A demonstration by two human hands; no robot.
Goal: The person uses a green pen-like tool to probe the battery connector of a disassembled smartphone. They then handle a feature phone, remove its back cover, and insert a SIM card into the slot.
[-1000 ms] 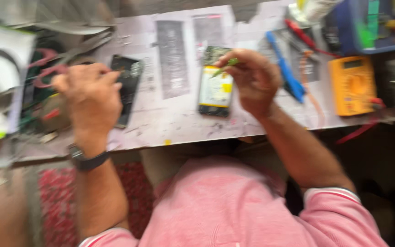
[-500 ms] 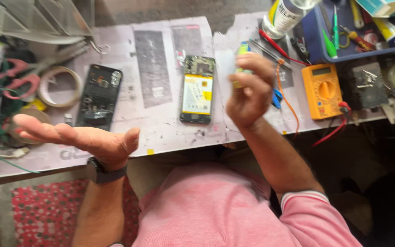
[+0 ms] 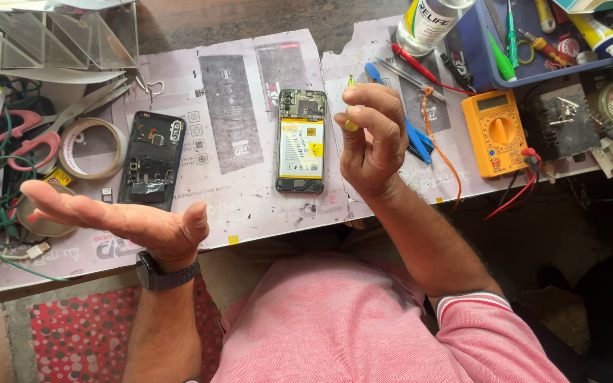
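Hands up off the bench, both of them, over a paper-covered worktable (image 3: pixel 250 206) crowded with repair gear. Right hand (image 3: pixel 370 138) is raised with its fingers curled in, thumb and forefinger pinched on a small yellow-handled screwdriver (image 3: pixel 350 125), its tip poking up just above the knuckles. Left hand (image 3: pixel 118 220) is spread flat and wide, palm turned up, holding nothing, hovering above the near edge of the table, a dark wristwatch (image 3: pixel 166 273) strapped just behind it.

Between the two hands, flat on the paper, lies the opened smartphone with its yellow battery exposed (image 3: pixel 301 140), circuit board showing at the top end. It sits just left of the right hand and is touched by neither. Further left, the dark removed phone back panel (image 3: pixel 152 161) lies face down, close above the open palm. Beside that panel rests a roll of clear tape (image 3: pixel 92 147), and past it a pair of pink-handled scissors (image 3: pixel 33 138) among green wires.

Off to the right, an orange multimeter (image 3: pixel 496 132) lies on the table with red leads trailing over the edge. Behind it, a blue plastic tray (image 3: pixel 478 53) holds assorted tools, and a clear bottle with a printed label (image 3: pixel 431 25) stands at its left corner. Blue-handled tool (image 3: pixel 409 138) lies just behind the raised right hand.
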